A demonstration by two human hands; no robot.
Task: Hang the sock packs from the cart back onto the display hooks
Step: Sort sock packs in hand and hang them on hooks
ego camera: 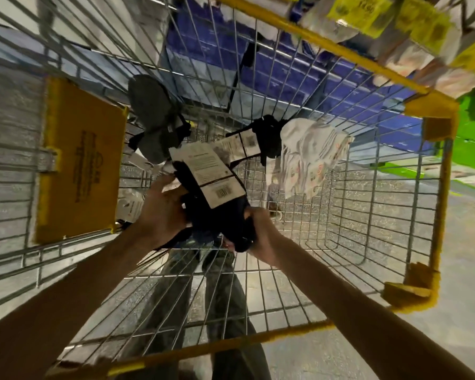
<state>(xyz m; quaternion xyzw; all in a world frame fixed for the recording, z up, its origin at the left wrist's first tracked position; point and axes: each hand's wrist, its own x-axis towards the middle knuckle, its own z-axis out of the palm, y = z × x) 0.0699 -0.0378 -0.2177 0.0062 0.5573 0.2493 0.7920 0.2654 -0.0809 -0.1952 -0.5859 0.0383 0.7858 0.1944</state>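
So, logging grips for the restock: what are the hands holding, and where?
Both hands, left and right, grip the dark navy sock pack by its lower fabric end.

Left hand (162, 212): forearm bare, extended forward and down, fingers curled closed in a grasp. Right hand (261, 234): forearm bare, extended likewise, fingers clenched. Hands near each other, apart.
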